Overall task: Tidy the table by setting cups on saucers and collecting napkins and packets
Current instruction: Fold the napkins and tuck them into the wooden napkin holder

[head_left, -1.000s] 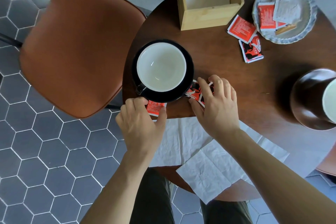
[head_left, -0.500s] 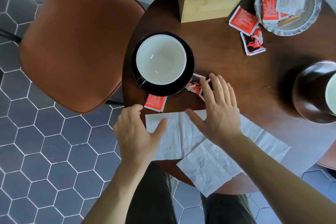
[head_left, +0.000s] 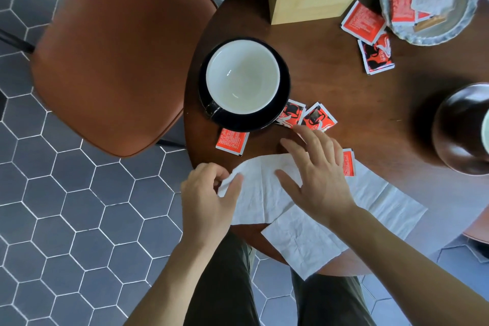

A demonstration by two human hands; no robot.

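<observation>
A white-lined cup (head_left: 242, 77) stands on a black saucer (head_left: 284, 103) near the left edge of the round wooden table (head_left: 330, 82). White napkins (head_left: 262, 193) lie spread along the table's near edge. My left hand (head_left: 209, 198) pinches the left corner of the nearest napkin and lifts it. My right hand (head_left: 317, 174) rests flat on the napkins with fingers spread. Red packets lie around the saucer: one (head_left: 232, 140) in front of it, two (head_left: 304, 115) at its right, and another (head_left: 348, 163) beside my right hand.
A wooden box (head_left: 317, 5) stands at the back. A grey plate (head_left: 444, 32) holding packets is at the back right, with two more red packets (head_left: 367, 34) beside it. A dark brown cup (head_left: 460, 127) sits at the right edge. A brown chair (head_left: 113, 53) is at the left.
Both hands drew back from the saucer and packets to the napkins. My left hand took hold of a napkin corner; my right hand settled flat on the napkins.
</observation>
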